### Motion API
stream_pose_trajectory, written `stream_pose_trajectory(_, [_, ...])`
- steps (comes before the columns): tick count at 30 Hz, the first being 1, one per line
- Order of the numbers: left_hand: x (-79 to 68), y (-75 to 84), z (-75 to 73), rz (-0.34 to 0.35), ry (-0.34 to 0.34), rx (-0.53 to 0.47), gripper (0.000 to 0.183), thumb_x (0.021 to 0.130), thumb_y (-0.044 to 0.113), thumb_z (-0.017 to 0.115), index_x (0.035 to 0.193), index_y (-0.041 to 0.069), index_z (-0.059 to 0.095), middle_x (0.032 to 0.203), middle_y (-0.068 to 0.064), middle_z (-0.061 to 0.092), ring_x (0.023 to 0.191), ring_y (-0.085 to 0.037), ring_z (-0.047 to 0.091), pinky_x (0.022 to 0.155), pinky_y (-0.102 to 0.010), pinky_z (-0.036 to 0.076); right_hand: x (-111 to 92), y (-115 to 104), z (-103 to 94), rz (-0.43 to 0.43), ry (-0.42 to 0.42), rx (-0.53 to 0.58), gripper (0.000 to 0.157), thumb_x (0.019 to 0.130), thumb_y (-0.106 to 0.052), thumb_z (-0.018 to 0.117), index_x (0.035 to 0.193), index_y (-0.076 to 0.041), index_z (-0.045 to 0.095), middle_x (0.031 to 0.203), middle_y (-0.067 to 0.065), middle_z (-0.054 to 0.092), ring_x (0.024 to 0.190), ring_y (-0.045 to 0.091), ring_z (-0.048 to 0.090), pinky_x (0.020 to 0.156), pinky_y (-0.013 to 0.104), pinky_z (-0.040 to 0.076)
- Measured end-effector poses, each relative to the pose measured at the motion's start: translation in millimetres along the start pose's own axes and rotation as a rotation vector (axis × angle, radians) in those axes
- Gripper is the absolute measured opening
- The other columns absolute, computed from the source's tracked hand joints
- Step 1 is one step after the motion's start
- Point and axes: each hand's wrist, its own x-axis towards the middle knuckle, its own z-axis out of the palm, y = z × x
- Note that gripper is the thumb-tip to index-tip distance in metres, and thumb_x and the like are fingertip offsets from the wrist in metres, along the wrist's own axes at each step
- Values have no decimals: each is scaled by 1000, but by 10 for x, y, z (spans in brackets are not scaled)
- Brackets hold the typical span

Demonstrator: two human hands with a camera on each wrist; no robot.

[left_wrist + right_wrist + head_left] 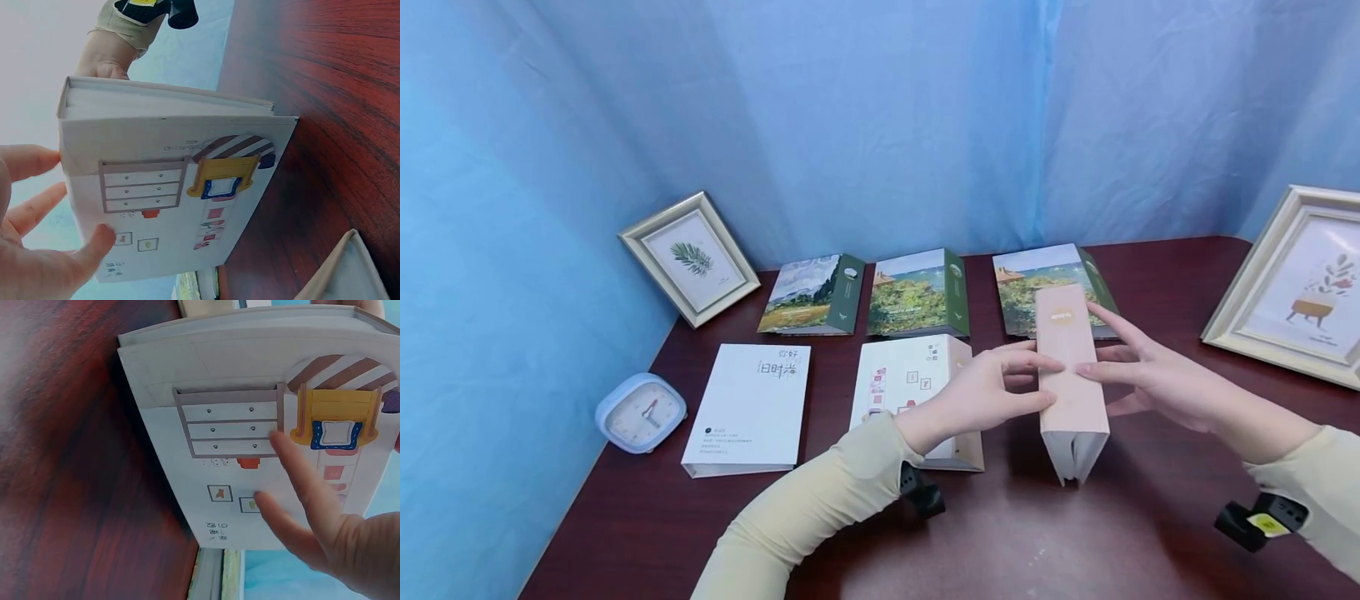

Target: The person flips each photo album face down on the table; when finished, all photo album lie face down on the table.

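A thick book (1070, 358) with a pink spine stands on edge over the table, spine toward the head camera and covers splayed a little at the near end. My left hand (1007, 385) holds its left side, fingers at the spine's edge. On the opposite side, my right hand (1150, 371) holds it, thumb on the spine and fingers along the cover. The left wrist view shows the white book cover (150, 187) with a drawn chest of drawers. In the right wrist view, fingers (300, 481) lie against the other cover. Beside the left hand lies a similar book (880, 367).
A white book (748, 408) and a blue alarm clock (642, 412) are at the left. Along the back lie green-spined books with painted landscape covers (812, 292) (917, 292) (1037, 271). Picture frames stand at the left (691, 260) and right (1292, 283). Blue curtains hang behind.
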Motion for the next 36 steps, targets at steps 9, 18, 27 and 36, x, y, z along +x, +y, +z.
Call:
stream_pose_trajectory(9, [31,-144,79,35,-123,22,56,88,18,68,140,21,49,157,7,22,134,-2,36,91,-18,49,-100,178,-202,-34,-61,122,80,100,-9,43,150,-32,-16,140,27,29,100,14,63,79,49,54])
stream_pose_trajectory(18, [70,-175,175,118,-181,225,86,78,24,79,149,27,30,159,5,6,142,-5,20,100,-17,40,-130,260,-290,-98,-90,290,80,99,0,38,151,-28,-16,114,-9,59,96,20,67,73,44,57])
stream_pose_trajectory(27, [113,-192,334,188,-205,579,110,75,37,80,154,22,6,159,-13,-3,146,-20,7,118,-33,14,-122,263,-301,-47,9,210,83,97,-3,45,152,-30,-12,109,-9,56,89,21,68,66,47,57])
stream_pose_trajectory(36, [159,-185,419,185,-287,799,109,78,47,74,154,23,0,159,-8,-7,145,-10,0,119,-33,2,-156,367,-266,42,75,52,88,98,-15,49,149,-21,-23,114,14,51,84,20,69,66,46,57])
